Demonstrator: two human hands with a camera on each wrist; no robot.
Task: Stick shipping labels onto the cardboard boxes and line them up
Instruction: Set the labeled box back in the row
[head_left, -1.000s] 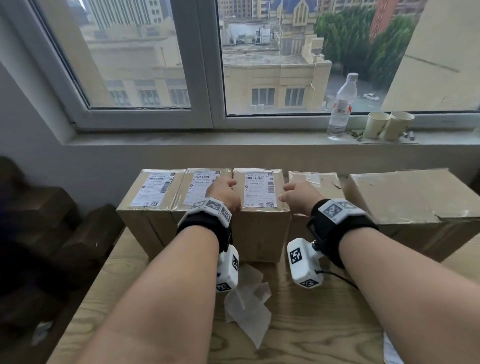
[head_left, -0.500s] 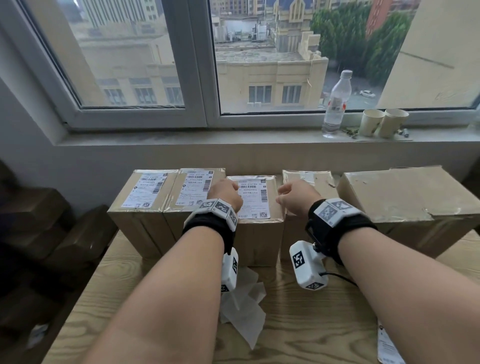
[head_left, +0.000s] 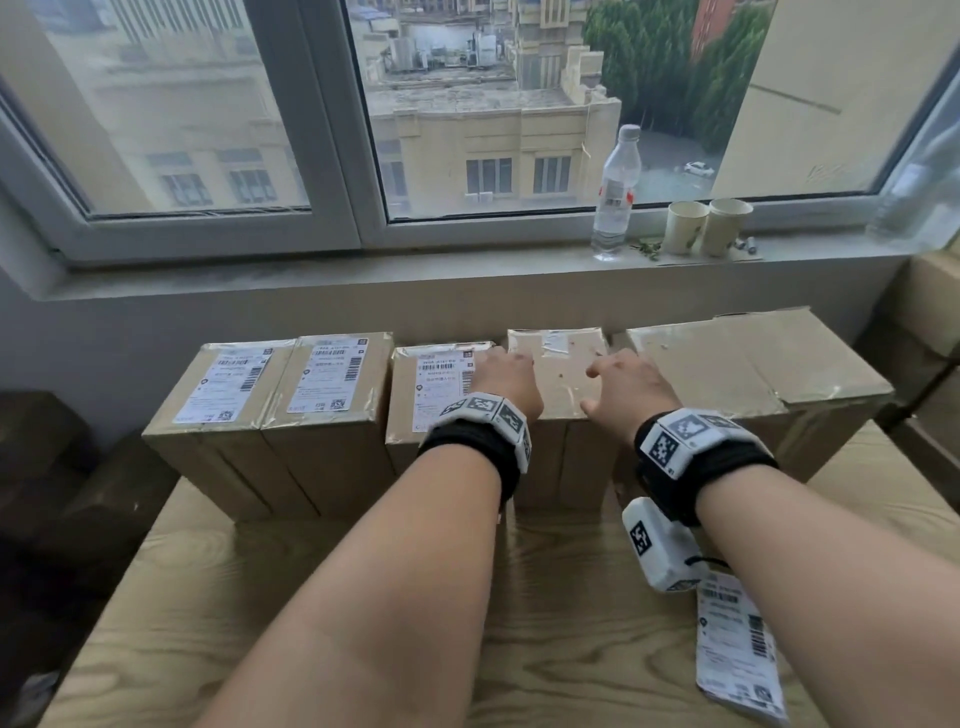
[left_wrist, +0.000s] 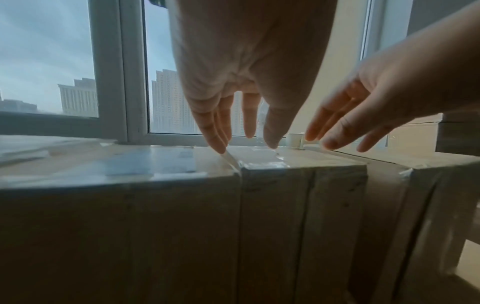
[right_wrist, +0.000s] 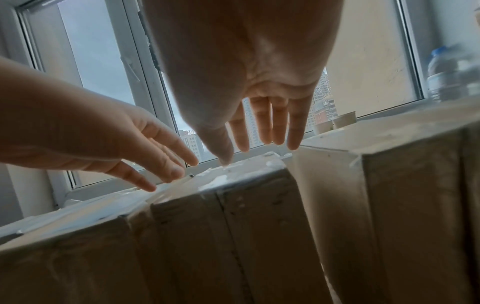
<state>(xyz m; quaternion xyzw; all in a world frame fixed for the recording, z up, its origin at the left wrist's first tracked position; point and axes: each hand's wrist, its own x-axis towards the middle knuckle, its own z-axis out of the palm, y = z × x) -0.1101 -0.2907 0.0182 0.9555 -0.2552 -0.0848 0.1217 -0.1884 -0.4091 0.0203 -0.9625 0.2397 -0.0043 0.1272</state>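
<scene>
A row of cardboard boxes stands along the wall. Two at the left carry white labels: first box (head_left: 218, 395), second box (head_left: 332, 384). The third labelled box (head_left: 421, 400) stands a little forward. Beside it stands an unlabelled box (head_left: 558, 364), then a large unlabelled box (head_left: 743, 358). My left hand (head_left: 501, 376) hovers over the seam between the third and fourth boxes, fingers straight (left_wrist: 221, 131). My right hand (head_left: 623, 384) hovers over the unlabelled box's right side, fingers extended (right_wrist: 270, 125). Neither holds anything. A stack of loose shipping labels (head_left: 737, 644) lies on the table near my right forearm.
The wooden table (head_left: 545, 623) has bare surface in front of the boxes. On the windowsill stand a water bottle (head_left: 615, 192) and two paper cups (head_left: 706, 226). Dark boxes (head_left: 47, 467) are stacked on the floor at the left. More cardboard shows at the far right.
Both hands have let go of the third labelled box and shifted right, fingers now straightened over the unlabelled box. The camera view has swung right, bringing the loose labels into sight.
</scene>
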